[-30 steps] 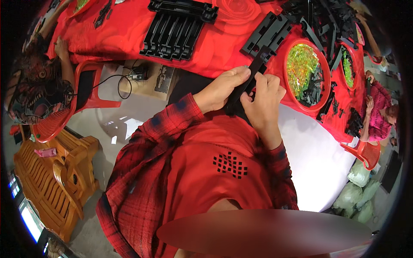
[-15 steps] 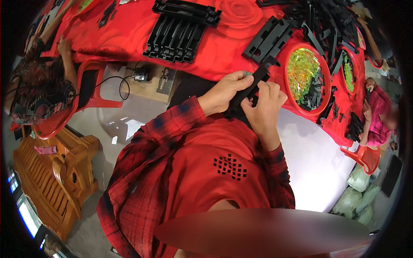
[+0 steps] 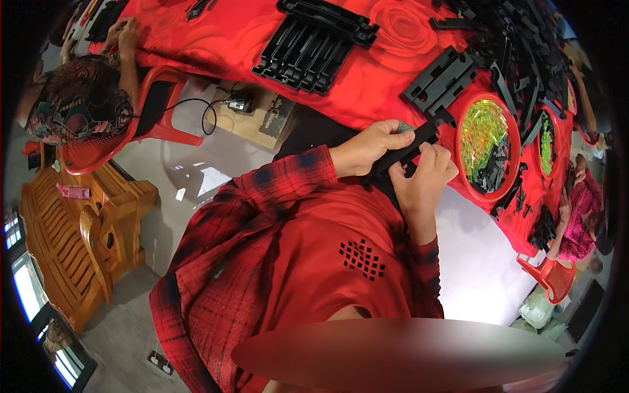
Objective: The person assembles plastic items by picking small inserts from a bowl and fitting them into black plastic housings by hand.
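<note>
A long black plastic strip lies slantwise between my hands, over my lap at the table's front edge. My left hand is closed round it, thumb along its upper face; a small greenish patch shows beside that thumb. My right hand is closed on the strip's near side, with fingertips pressed against it. Whether those fingertips hold a smaller piece too is hidden. Just beyond the hands, notched black plastic parts rest on the red cloth. Right of them stands a red basin of yellow-green clear pieces and small black pieces.
Black plastic trays are lined up on the red tablecloth. A heap of black parts covers the far right, near a second basin. Other people sit at left and right. A wooden bench stands at left.
My view has shifted, so the table and its things appear farther right. Both hands keep their hold on the black strip. The person at left now has both hands together.
</note>
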A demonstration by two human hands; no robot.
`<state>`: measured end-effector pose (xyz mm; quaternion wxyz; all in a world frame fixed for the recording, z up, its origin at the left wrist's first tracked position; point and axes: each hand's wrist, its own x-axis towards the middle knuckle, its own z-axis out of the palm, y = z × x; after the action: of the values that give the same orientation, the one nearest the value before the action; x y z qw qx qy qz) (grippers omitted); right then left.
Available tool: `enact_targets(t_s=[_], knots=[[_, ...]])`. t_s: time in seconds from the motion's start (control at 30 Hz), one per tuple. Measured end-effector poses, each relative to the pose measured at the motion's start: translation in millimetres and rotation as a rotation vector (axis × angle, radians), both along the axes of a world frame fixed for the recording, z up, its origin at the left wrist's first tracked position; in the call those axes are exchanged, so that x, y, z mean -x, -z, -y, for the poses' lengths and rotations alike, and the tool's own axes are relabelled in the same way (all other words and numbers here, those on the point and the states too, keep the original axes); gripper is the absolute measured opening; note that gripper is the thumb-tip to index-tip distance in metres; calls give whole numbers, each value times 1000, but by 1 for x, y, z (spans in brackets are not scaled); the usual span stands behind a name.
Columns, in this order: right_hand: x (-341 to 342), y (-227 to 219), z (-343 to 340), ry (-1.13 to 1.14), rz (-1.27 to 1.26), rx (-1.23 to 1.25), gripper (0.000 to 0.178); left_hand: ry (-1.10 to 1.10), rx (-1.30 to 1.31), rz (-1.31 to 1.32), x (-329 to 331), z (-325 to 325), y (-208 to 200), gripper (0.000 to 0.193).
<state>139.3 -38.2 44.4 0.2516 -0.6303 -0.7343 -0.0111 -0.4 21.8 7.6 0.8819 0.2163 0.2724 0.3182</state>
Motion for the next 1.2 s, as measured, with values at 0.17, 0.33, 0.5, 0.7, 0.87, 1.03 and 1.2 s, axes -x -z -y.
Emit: enact_targets(t_s=[0.17,0.33,0.5,0.7,0.87,1.03,1.2], knots=[[0,0,1,-11,19,27,54,-35,-4,-29,0,1,2,24],[2,1,-2,-9,37,41,55,1,-48,-47,3,-2,2,26],[5,2,-10,-19,50,1,53,-12,-68,-82,4,-9,4,25],[7,-6,-23,-34,40,5,52,-14,-78,-146,6,-22,0,24],[6,-15,-37,-37,30,-7,54,40,-252,-289,5,-31,-16,34],[5,-18,-51,-57,2,-4,54,41,-244,-318,4,-40,-19,39],[4,-13,-56,-27,1,-52,52,-49,-369,-362,-5,-47,-2,39]])
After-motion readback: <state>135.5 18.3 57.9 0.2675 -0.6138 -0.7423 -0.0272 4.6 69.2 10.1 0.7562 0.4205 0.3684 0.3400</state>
